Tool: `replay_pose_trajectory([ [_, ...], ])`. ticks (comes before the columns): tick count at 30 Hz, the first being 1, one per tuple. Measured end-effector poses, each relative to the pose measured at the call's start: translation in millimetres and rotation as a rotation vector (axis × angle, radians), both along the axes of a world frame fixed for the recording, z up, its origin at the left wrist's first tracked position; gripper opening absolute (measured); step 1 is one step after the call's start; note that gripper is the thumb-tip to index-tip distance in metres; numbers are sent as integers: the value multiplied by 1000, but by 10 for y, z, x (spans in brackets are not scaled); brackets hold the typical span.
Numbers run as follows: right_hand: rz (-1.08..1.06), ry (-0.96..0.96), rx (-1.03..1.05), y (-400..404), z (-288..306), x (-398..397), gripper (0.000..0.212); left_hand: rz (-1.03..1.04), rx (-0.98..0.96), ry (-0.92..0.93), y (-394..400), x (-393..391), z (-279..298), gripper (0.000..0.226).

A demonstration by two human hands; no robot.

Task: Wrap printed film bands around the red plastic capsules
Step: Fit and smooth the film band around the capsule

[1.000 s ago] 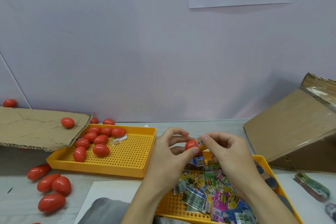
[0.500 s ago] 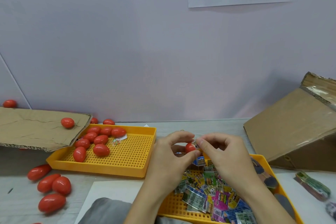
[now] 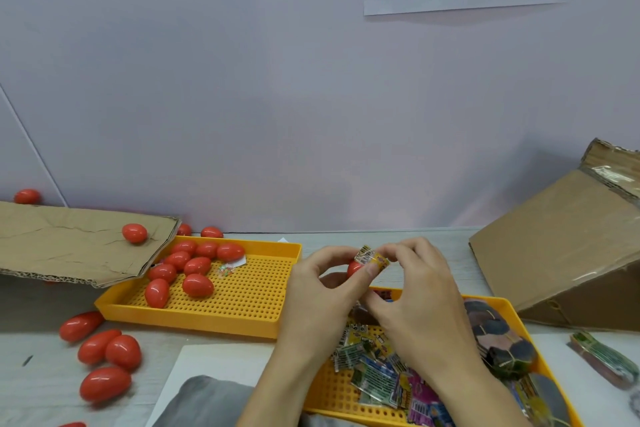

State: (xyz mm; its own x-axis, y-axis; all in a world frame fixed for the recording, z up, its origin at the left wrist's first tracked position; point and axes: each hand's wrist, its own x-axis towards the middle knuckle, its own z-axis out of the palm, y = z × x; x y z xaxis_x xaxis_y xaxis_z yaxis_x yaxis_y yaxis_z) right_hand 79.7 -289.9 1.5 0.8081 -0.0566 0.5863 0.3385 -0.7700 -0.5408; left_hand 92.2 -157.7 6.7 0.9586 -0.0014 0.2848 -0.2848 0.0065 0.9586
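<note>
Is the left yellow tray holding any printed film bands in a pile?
No. The left tray holds red capsules and one small scrap; the pile of bands lies in the right tray.

Capsules: the red egg-shaped plastic capsules (image 3: 197, 285) are smooth and glossy, with white highlights.
Trays: the yellow perforated plastic tray (image 3: 221, 319) looks hard, with a dull sheen.
Film: the printed film bands (image 3: 375, 374) are thin, shiny and crinkled.
Cardboard: the brown corrugated cardboard sheet (image 3: 69, 246) is matt, creased and rough at its torn edge.
Box: the tilted brown cardboard box (image 3: 568, 246) is matt, with glossy clear tape on top.
Table: the pale grey table (image 3: 34, 367) looks matt with a faint wood grain.
</note>
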Motion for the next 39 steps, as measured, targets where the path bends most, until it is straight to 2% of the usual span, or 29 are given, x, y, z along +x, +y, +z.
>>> replay_pose_trajectory([
  [5, 127, -1, 27, 11, -7, -12, 33, -20, -10, 38, 16, 13, -25, 19],
  [13, 100, -9, 80, -27, -5, 2, 33, -58, -20, 109, 24, 7, -22, 36],
  [17, 183, 9, 106, -25, 23, -10, 35, -131, -46, 154, 30, 8, -20, 18],
  [29, 303, 67, 231, -48, 82, -55, 46, -374, -404, 394, 99, -19, 54, 26],
  [36, 345, 140, 276, -79, 73, -24, 43, -388, -346, 426, 96, -50, 56, 34],
  [39, 355, 154, 290, -98, 66, -15, 43, -334, -404, 437, 77, -41, 58, 36],
])
